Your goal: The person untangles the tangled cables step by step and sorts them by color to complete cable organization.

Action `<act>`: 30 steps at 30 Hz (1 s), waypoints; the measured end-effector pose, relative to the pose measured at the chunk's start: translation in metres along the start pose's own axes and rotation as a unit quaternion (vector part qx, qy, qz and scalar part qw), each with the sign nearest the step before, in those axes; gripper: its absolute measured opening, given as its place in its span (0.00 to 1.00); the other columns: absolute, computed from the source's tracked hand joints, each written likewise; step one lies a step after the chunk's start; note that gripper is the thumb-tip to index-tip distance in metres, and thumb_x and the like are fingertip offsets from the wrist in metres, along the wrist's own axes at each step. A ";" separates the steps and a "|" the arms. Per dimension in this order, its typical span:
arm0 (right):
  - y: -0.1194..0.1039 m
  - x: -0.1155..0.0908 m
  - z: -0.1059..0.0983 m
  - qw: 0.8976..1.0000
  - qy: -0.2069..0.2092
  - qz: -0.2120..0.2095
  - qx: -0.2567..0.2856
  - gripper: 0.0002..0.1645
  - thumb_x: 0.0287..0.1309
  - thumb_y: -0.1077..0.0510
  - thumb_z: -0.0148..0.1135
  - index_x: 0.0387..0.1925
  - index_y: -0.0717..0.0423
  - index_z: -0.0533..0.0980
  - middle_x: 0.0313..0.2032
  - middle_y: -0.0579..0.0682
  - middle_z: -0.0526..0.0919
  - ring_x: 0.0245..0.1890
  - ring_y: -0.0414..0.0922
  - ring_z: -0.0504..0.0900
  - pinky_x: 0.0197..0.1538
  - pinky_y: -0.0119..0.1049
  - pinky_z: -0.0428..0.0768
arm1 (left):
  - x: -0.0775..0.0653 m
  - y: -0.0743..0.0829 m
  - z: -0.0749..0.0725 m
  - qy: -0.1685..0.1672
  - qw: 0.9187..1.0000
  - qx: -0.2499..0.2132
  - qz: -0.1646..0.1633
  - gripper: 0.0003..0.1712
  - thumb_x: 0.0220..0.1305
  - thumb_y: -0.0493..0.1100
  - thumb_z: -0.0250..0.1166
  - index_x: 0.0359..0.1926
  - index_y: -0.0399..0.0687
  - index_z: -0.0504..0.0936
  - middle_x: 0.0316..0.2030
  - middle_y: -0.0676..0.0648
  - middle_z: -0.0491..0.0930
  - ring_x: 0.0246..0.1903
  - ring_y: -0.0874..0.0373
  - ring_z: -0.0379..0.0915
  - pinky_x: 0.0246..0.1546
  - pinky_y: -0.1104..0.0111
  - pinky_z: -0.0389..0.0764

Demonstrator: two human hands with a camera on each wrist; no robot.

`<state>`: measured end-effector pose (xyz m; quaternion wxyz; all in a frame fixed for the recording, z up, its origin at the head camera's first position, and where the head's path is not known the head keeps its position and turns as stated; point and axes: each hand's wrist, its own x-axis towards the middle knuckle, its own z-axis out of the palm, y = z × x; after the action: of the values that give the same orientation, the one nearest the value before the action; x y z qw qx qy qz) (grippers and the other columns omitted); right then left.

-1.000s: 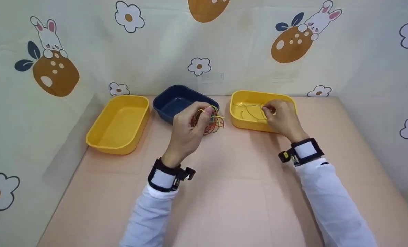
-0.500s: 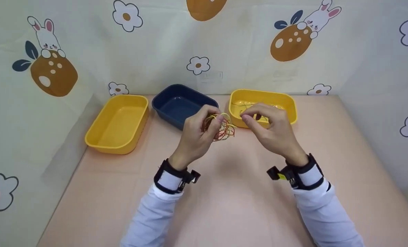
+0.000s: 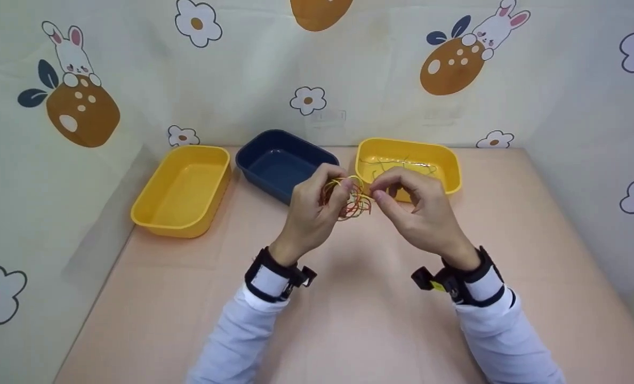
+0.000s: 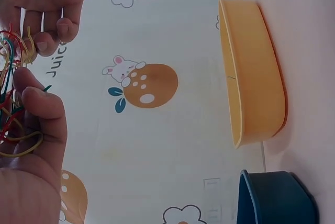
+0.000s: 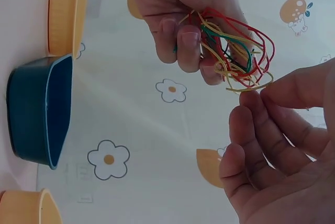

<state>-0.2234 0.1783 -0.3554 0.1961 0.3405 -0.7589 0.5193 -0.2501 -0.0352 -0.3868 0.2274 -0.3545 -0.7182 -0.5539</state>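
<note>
My left hand (image 3: 314, 213) grips a tangled bundle of thin, string-like strands (image 3: 355, 207) in red, yellow and green. In the right wrist view, the strands (image 5: 246, 51) loop out past the curled fingers of the left hand (image 5: 193, 4). My right hand (image 3: 420, 213) meets the bundle from the right, its thumb and forefinger pinching a yellow strand (image 5: 266, 82) at the edge. A few thin greenish strands (image 3: 386, 162) lie in the right yellow bin (image 3: 447, 184), just behind the right hand. The left palm hides part of the bundle.
A dark blue bin (image 3: 266, 178) stands at the back middle, angled, behind the left hand. Another yellow bin (image 3: 181, 197) is on the left. All rest on a pink-covered table (image 3: 348, 320) against a patterned backdrop (image 3: 242, 80).
My right hand has come out of the right yellow bin, moving left and nearer to me until it met the bundle. The left hand has moved right and slightly nearer, still holding the strands.
</note>
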 end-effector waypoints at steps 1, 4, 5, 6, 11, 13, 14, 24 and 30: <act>-0.001 -0.001 0.000 1.000 0.005 0.005 0.002 0.04 0.68 0.68 0.69 0.42 0.63 0.84 0.39 0.53 0.88 0.38 0.45 0.82 0.44 0.31 0.83 | 0.000 0.000 0.001 0.010 1.000 0.001 -0.004 0.07 0.82 0.40 0.57 0.47 0.38 0.77 0.27 0.45 0.79 0.21 0.63 0.74 0.20 0.70 0.79; -0.001 -0.002 0.002 0.999 0.026 0.018 0.001 0.03 0.67 0.67 0.69 0.41 0.62 0.83 0.37 0.52 0.86 0.36 0.45 0.81 0.43 0.31 0.83 | 0.000 0.000 0.003 0.045 0.999 -0.004 -0.026 0.08 0.83 0.41 0.57 0.47 0.39 0.76 0.27 0.47 0.78 0.20 0.62 0.74 0.18 0.69 0.78; -0.002 -0.002 0.003 0.999 0.030 0.023 0.001 0.03 0.67 0.67 0.69 0.40 0.62 0.82 0.37 0.51 0.86 0.36 0.45 0.81 0.42 0.31 0.84 | 0.000 0.000 0.004 0.057 0.998 -0.009 -0.035 0.08 0.83 0.41 0.57 0.47 0.40 0.76 0.27 0.47 0.78 0.20 0.62 0.75 0.17 0.69 0.78; -0.002 -0.002 0.004 0.999 0.032 0.025 0.000 0.02 0.67 0.66 0.69 0.40 0.62 0.82 0.36 0.51 0.86 0.35 0.45 0.81 0.41 0.31 0.84 | 0.000 0.000 0.004 0.068 0.997 -0.014 -0.045 0.08 0.83 0.42 0.56 0.47 0.40 0.76 0.27 0.45 0.79 0.19 0.61 0.75 0.17 0.68 0.79; -0.001 -0.003 0.014 1.000 0.011 0.018 -0.011 0.00 0.66 0.66 0.70 0.38 0.59 0.85 0.32 0.46 0.86 0.31 0.43 0.80 0.37 0.29 0.81 | -0.001 0.002 0.006 0.105 0.991 -0.036 -0.078 0.09 0.84 0.43 0.55 0.48 0.41 0.75 0.30 0.45 0.79 0.19 0.59 0.76 0.15 0.65 0.79; 0.000 -0.004 0.020 1.000 0.001 0.012 -0.015 0.01 0.66 0.65 0.70 0.38 0.58 0.86 0.33 0.46 0.87 0.31 0.43 0.80 0.36 0.30 0.80 | -0.002 0.003 0.007 0.109 0.990 -0.044 -0.084 0.09 0.84 0.44 0.55 0.49 0.42 0.74 0.31 0.47 0.79 0.19 0.58 0.76 0.15 0.65 0.79; 0.001 -0.004 0.022 1.000 -0.003 0.011 -0.016 0.02 0.66 0.65 0.71 0.39 0.57 0.86 0.33 0.46 0.88 0.30 0.42 0.80 0.36 0.29 0.80 | -0.002 0.003 0.007 0.108 0.989 -0.049 -0.087 0.09 0.84 0.44 0.55 0.49 0.42 0.74 0.31 0.47 0.79 0.18 0.58 0.76 0.15 0.64 0.79; 0.002 -0.004 0.027 1.000 -0.004 0.010 0.003 0.06 0.66 0.66 0.72 0.38 0.53 0.86 0.33 0.47 0.88 0.28 0.41 0.80 0.35 0.29 0.80 | -0.002 0.006 0.006 0.110 0.987 -0.057 -0.102 0.10 0.84 0.46 0.55 0.50 0.42 0.75 0.30 0.46 0.79 0.17 0.56 0.74 0.15 0.66 0.78; 0.000 -0.001 0.017 0.994 -0.013 0.067 0.090 0.01 0.70 0.66 0.68 0.40 0.61 0.84 0.37 0.54 0.90 0.35 0.48 0.86 0.42 0.34 0.87 | 0.000 0.004 -0.003 0.126 0.985 -0.039 -0.108 0.09 0.84 0.44 0.55 0.50 0.42 0.75 0.33 0.45 0.77 0.22 0.56 0.73 0.19 0.69 0.76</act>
<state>-0.2218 0.1630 -0.3632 0.1200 0.3120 -0.7324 0.5932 -0.2472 -0.0381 -0.3837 0.2408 -0.2105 -0.6957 -0.6432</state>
